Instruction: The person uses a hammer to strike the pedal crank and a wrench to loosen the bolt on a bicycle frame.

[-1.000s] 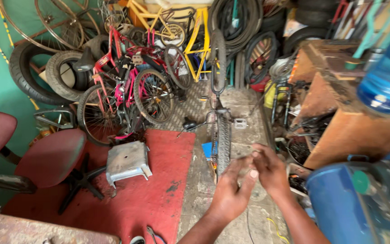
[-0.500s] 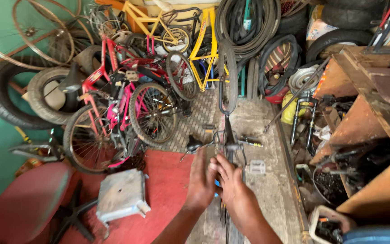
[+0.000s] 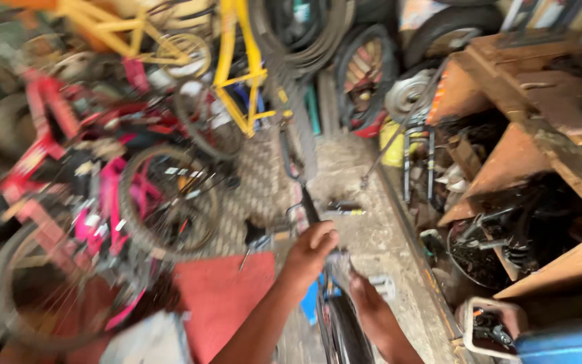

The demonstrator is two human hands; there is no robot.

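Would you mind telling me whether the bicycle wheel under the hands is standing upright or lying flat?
Upright: the bicycle wheel stands on edge, its tyre tread facing the camera, with the left hand and right hand on either side of it.

Motion blur smears the whole left side: the pink bicycle (image 3: 102,209) and the red frame (image 3: 42,128) are streaks, spokes unreadable. The left hand (image 3: 311,253) closes around something on the black tyre (image 3: 341,323), but its fingers cover it. The right hand (image 3: 365,296) sits half behind that tyre, grip unclear. The bottom edge cuts off both forearms and the blue container (image 3: 567,347).
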